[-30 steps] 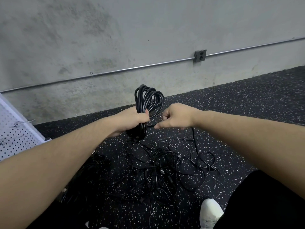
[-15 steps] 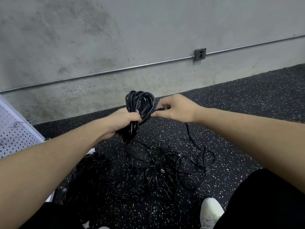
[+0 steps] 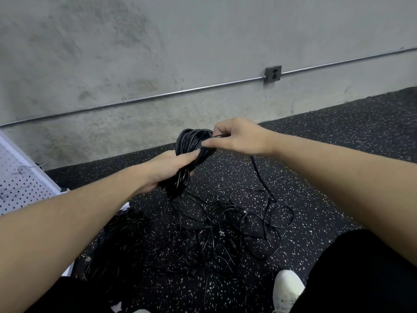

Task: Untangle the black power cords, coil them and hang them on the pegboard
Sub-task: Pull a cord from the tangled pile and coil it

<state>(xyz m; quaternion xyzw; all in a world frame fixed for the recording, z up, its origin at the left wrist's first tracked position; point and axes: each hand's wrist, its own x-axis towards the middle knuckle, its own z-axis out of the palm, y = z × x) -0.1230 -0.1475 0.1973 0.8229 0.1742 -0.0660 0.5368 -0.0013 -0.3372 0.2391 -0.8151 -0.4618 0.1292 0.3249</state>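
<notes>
My left hand (image 3: 168, 169) grips a thick coil of black power cord (image 3: 189, 141) around its middle, the loops rising above my fingers. My right hand (image 3: 239, 136) pinches the free length of that same cord at the top right of the coil. From my right hand the cord drops down to a loose tangle of black cords (image 3: 225, 233) on the speckled floor. A second dark heap of cords (image 3: 117, 242) lies at the lower left. The white pegboard (image 3: 20, 184) leans at the far left edge.
A grey concrete wall with a metal conduit (image 3: 158, 96) and an outlet box (image 3: 273, 73) runs behind. Black speckled rubber floor (image 3: 338, 136) spreads to the right. My white shoe (image 3: 287, 288) and a black trouser leg (image 3: 361, 274) are at the bottom right.
My right hand has risen from beside the coil's middle to its top, carrying the free cord up and over. The coil in my left hand has tilted to the right.
</notes>
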